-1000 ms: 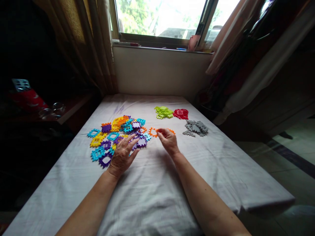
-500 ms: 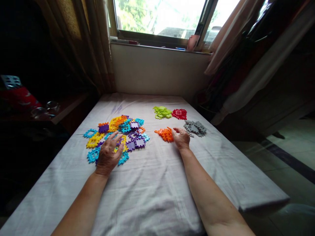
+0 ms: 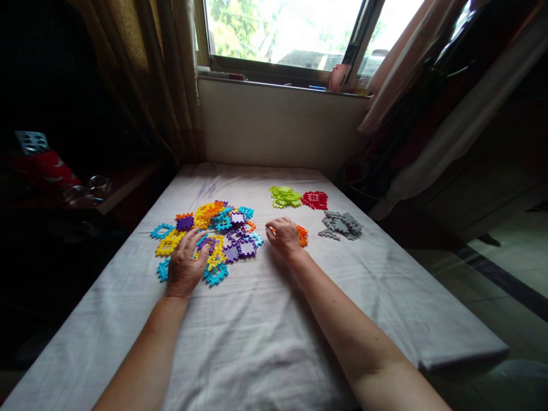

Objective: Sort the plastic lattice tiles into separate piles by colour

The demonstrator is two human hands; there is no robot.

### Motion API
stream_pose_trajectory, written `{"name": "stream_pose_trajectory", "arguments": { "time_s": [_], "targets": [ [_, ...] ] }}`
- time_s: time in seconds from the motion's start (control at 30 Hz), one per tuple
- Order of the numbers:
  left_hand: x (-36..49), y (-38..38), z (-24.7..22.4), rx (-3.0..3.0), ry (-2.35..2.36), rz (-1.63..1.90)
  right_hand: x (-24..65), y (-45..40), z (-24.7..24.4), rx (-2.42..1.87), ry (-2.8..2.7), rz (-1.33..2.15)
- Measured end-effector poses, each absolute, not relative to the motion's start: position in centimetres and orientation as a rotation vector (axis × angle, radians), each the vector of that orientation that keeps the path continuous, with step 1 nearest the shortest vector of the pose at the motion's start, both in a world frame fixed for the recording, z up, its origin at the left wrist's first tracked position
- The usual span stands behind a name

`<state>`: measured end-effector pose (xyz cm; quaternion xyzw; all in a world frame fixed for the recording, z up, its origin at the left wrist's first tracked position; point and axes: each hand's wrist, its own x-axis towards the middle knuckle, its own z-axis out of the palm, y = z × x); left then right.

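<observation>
Fingers spread, my left hand rests over the left side of a mixed pile of yellow, blue, purple and orange plastic pieces; a purple piece lies at the pile's right edge. My right hand is over the left part of the orange pieces, hiding most of them. Its fingers are curled together, and whether they hold anything is too small to tell. Behind it lie green pieces and red pieces. Grey pieces are further right.
A creased pale cloth covers the table. Beyond its far edge stand a wall and a window. At the left, glasses and a red item sit on a dark surface. Curtains and clothes hang on both sides.
My right hand has moved left from the right side of the orange pieces to their left side. My left hand has stayed over the mixed pile, and the view has shifted slightly.
</observation>
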<state>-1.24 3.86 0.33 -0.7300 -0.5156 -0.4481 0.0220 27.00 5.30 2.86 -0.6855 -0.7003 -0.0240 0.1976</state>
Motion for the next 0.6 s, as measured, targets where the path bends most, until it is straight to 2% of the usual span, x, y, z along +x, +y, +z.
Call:
{"name": "stream_pose_trajectory", "arguments": {
  "time_s": [0.23,0.6],
  "targets": [
    [-1.5,4.1,-0.1,-2.215,-1.608,-1.406,23.0,8.7,4.6,-2.259,-2.051,0.094],
    [-1.3,4.1,0.0,-2.205,-1.552,-1.425,21.8,9.4,4.7,-2.216,-1.66,0.407]
  ]
}}
